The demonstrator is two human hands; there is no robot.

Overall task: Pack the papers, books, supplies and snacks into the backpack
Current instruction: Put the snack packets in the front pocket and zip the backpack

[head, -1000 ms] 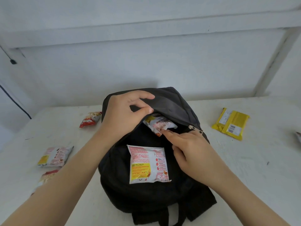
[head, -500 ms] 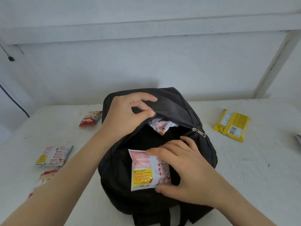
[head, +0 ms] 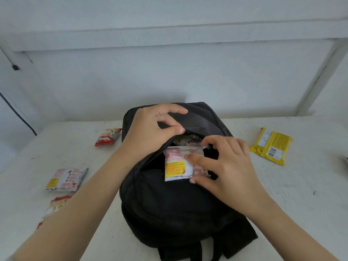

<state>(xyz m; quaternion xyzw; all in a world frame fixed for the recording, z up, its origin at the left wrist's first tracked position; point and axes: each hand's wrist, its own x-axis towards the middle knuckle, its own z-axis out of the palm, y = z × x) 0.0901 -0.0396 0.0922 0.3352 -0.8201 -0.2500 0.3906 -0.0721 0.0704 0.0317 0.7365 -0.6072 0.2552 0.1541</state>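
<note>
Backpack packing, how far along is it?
At least one packet already sits inside the backpack. The left hand holds the flap open while the right hand pushes a snack packet in. Four snacks remain on the table, including the yellow packet.

— What are the hands doing?
— The left hand (head: 150,132) pinches the black backpack (head: 175,204) flap up; the right hand (head: 224,166) grips a pink-and-yellow snack packet (head: 177,166) at the opening.
— And the surface (head: 301,194)?
— A yellow packet (head: 271,146) lies right.

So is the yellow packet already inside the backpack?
No, the yellow packet lies on the table, right of the backpack.
</note>
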